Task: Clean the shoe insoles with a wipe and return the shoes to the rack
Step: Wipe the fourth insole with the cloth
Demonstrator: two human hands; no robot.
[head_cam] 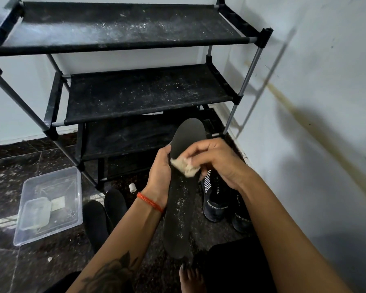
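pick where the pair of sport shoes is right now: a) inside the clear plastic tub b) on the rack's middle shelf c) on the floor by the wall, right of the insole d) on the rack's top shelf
c: the two dark sport shoes stand on the floor beside the wall, to the right of the insole that the left hand holds.

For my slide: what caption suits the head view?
Left hand holds insole; right hand rubs it with wipe.

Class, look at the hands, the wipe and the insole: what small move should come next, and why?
Probably slide the wipe down the insole toward its heel: the right hand presses it near the middle, the left hand steadies the edge, and white specks still dot the lower half.
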